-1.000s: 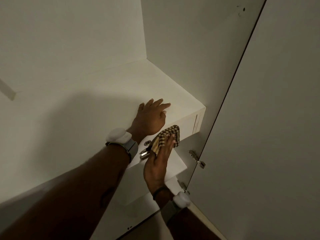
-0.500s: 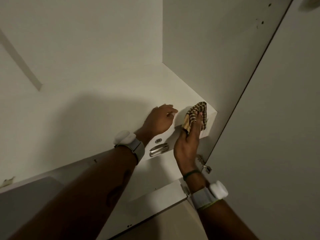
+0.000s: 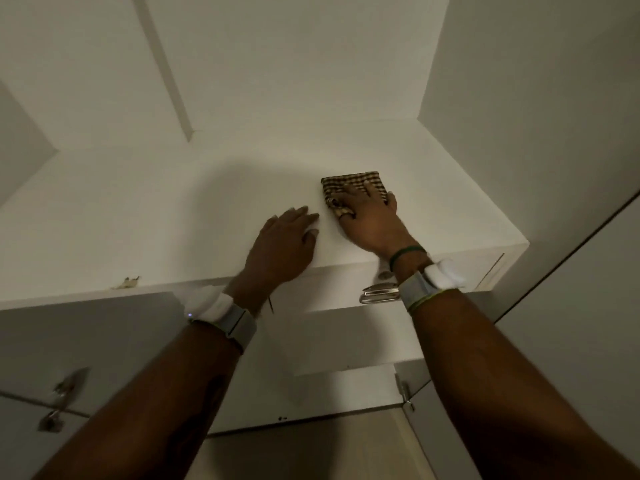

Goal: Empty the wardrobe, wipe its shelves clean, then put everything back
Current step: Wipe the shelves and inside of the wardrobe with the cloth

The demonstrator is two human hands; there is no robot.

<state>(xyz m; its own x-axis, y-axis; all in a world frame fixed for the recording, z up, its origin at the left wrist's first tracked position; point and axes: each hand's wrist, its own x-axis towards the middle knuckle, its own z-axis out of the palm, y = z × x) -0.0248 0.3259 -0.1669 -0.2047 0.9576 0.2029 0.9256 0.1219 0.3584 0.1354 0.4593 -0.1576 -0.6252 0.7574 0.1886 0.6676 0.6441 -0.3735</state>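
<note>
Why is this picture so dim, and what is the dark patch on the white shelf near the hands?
Head view: weak, yellowish light; the patch is a soft shadow lying on the shelf beyond the left hand. Head view: the checked cloth under the right hand and that wrist look slightly blurred; the wide lens splays straight edges.

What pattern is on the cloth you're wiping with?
A brown-and-cream check; the cloth shows best in the head view, under the right hand.

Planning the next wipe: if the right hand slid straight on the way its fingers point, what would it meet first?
Only bare shelf shows ahead of the right hand and cloth, so probably the back panel; depth is unclear.
</note>
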